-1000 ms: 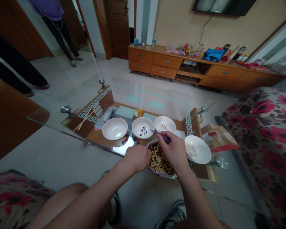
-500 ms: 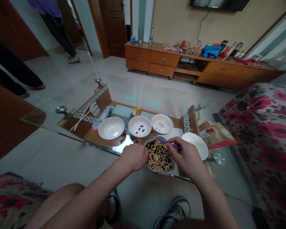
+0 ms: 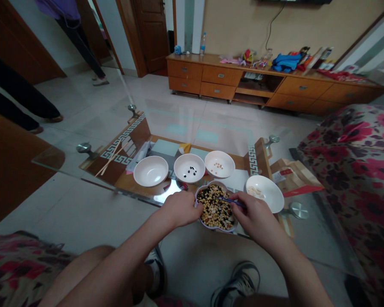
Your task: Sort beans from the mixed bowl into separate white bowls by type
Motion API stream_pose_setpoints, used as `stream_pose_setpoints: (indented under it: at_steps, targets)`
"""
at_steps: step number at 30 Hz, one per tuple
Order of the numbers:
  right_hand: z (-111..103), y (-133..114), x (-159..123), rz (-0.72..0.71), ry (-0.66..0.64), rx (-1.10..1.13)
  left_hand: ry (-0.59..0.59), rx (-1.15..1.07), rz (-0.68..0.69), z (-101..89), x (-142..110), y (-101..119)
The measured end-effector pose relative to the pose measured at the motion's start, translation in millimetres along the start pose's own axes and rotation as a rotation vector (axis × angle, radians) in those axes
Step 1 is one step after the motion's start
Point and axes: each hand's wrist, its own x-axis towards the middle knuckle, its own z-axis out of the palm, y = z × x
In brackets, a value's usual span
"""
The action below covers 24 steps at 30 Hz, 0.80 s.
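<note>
A lobed bowl of mixed beans (image 3: 215, 208) sits at the near edge of a glass table (image 3: 92, 170). My left hand (image 3: 181, 208) is curled shut against the bowl's left rim. My right hand (image 3: 255, 216) is closed on blue tweezers (image 3: 228, 200), whose tips point left over the beans. Behind stand three white bowls: an empty one (image 3: 150, 170), one with a few black beans (image 3: 189, 167), one with a few tan beans (image 3: 219, 163). A fourth white bowl (image 3: 265, 193) with pale beans lies to the right.
Wooden chopsticks (image 3: 110, 157) lie on the shelf under the glass at left. A brown paper bag (image 3: 291, 177) rests at right beside a floral sofa (image 3: 355, 170). A wooden cabinet (image 3: 243, 83) lines the far wall. Other people's legs (image 3: 22, 100) stand at far left.
My right hand drew back from the middle bowls toward me and lowered the tweezers over the mixed beans. My left hand stayed at the rim. The camera shifted slightly.
</note>
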Motion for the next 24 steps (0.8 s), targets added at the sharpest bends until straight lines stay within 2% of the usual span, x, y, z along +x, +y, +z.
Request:
stream_pose_setpoints:
  at_steps: [4,13,24]
  targets:
    - [2,-2,0,-0.017,0.036,-0.020,-0.002,0.001,-0.001,-1.4,-1,1]
    - [10,-7,0,0.080,0.039,-0.119,0.013,0.014,0.022,0.4,-2,0]
    - [20,-8,5,0.037,0.057,-0.178,0.029,0.026,0.033,2.6,0,0]
